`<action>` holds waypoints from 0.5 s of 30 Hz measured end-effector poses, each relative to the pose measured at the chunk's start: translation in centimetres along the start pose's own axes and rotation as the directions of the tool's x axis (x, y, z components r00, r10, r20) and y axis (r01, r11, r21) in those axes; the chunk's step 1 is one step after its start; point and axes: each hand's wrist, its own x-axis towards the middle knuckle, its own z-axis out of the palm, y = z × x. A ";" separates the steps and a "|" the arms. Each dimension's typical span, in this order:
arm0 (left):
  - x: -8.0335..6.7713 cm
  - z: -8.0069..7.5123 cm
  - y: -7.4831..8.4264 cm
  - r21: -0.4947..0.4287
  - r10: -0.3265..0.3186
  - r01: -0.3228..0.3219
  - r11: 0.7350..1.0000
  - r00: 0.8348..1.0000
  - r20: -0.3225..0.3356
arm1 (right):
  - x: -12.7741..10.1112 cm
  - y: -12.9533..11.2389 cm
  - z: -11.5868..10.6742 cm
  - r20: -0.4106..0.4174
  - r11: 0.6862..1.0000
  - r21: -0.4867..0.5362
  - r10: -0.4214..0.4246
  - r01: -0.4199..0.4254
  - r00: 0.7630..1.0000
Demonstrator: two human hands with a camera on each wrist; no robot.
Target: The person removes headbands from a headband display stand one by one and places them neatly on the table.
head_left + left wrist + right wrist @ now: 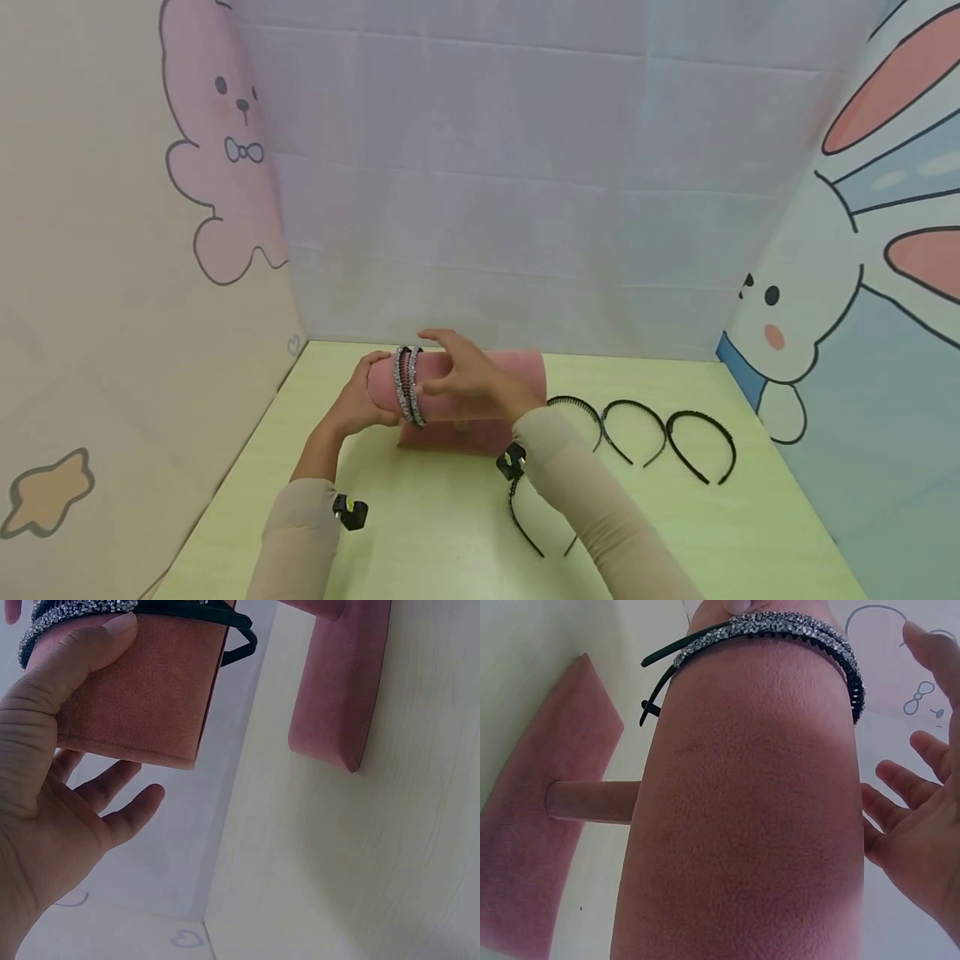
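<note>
A pink plush display roll lies level on a stand with a pink base. Two glittery silver headbands circle its left part side by side, dark ends hanging below in the right wrist view. My left hand grips the roll's left end, its thumb on the plush next to the headbands and the other fingers on the far side. Over the roll, just right of the headbands, my right hand spreads its thumb and fingers. Its fingers are parted and hold nothing.
Several black headbands lie on the pale yellow table to the right, including a wide one at the far right and one beneath my right forearm. A white cloth closes the back; printed panels stand at both sides.
</note>
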 end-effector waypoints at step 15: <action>-0.2 -0.3 0.3 0.020 -0.009 0.009 1.000 1.000 0.004 | 2.5 -0.3 1.4 0.055 0.982 -0.182 0.053 -0.042 0.997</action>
